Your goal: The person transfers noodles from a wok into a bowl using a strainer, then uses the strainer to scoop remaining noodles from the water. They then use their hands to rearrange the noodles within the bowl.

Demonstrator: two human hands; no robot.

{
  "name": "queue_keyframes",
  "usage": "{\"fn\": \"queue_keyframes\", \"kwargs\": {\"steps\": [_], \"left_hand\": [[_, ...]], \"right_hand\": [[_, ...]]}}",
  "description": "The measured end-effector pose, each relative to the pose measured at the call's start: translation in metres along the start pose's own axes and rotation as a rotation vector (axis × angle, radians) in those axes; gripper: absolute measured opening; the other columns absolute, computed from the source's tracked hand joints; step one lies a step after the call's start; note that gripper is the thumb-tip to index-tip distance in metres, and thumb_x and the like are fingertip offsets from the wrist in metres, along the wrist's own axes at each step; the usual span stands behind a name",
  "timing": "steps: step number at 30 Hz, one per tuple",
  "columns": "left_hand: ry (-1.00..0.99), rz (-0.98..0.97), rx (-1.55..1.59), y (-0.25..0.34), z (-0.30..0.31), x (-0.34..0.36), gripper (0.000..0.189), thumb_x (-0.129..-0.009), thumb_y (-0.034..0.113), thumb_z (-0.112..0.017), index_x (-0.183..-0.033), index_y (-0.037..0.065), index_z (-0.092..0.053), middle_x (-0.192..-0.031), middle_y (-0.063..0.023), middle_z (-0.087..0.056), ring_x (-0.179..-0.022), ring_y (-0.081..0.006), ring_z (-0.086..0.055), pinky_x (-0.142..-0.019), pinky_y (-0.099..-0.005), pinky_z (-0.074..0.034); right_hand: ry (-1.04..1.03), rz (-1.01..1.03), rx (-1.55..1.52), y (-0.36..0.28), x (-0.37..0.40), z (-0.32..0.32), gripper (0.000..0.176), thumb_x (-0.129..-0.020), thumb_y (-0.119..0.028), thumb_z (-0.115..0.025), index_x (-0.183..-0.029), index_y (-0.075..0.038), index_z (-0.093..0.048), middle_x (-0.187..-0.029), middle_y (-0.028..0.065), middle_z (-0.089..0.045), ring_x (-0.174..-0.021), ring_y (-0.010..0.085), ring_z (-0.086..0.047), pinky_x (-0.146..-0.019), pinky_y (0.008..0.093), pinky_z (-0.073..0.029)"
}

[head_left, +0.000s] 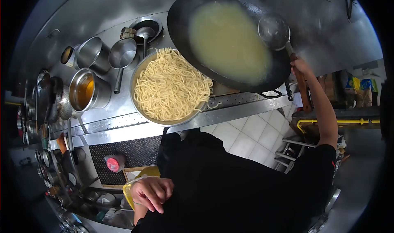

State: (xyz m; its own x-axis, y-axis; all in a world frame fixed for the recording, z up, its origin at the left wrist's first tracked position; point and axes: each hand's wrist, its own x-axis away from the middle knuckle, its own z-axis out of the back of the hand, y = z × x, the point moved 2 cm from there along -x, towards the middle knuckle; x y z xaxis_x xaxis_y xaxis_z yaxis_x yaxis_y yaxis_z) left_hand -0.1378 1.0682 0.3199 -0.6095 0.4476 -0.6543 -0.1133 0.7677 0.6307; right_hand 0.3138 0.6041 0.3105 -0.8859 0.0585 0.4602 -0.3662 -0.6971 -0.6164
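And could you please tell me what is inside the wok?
The wok holds cloudy, pale yellow liquid; the scoop in the right hand overlaps one side in this view. The liquid covers the wok's bottom, so anything lying there cannot be seen.

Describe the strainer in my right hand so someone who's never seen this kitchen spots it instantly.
Find the big black wok of yellowish liquid. At its right edge in the picture, your right hand grips the round-headed strainer. Its brown handle sets it apart from the metal ladle beyond the noodles.
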Motion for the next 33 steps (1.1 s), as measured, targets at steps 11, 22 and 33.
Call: {"fn": "queue_keyframes", "kwargs": {"steps": [11,22,33], "left_hand": [[-0.044,0.062,0.045,-0.004,0.003,-0.003,0.019,-0.079,0.014,-0.063,-0.09,-0.001,-0.065,-0.061,-0.0062,-0.054,-0.066,-0.0226,-0.046,-0.066,-0.0368,-0.036],[-0.115,0.18,-0.027,0.041,0.021,-0.009,0.026,-0.078,0.02,-0.064,-0.095,0.0,-0.065,-0.095,-0.0154,-0.058,-0.076,-0.0271,-0.052,-0.069,-0.0388,-0.039],[-0.171,0.175,0.068,0.053,0.045,0.004,0.015,-0.074,0.014,-0.068,-0.081,0.003,-0.063,-0.083,-0.0104,-0.058,-0.072,-0.0267,-0.051,-0.065,-0.039,-0.039]], "right_hand": [[-0.713,-0.162,-0.436,-0.01,0.032,-0.138,0.012,-0.084,-0.015,-0.051,-0.089,-0.006,-0.045,-0.064,0.0032,-0.049,-0.049,0.0097,-0.044,-0.042,0.0241,-0.038],[-0.978,-0.153,-0.813,-0.067,0.133,-0.169,0.023,-0.088,-0.02,-0.048,-0.104,-0.005,-0.046,-0.071,0.0006,-0.046,-0.052,0.0058,-0.039,-0.045,0.0196,-0.035],[-0.198,0.075,-0.525,-0.066,0.137,-0.056,0.026,-0.082,-0.02,-0.052,-0.101,-0.008,-0.041,-0.064,0.002,-0.048,-0.044,0.008,-0.041,-0.036,0.0207,-0.034]]}}
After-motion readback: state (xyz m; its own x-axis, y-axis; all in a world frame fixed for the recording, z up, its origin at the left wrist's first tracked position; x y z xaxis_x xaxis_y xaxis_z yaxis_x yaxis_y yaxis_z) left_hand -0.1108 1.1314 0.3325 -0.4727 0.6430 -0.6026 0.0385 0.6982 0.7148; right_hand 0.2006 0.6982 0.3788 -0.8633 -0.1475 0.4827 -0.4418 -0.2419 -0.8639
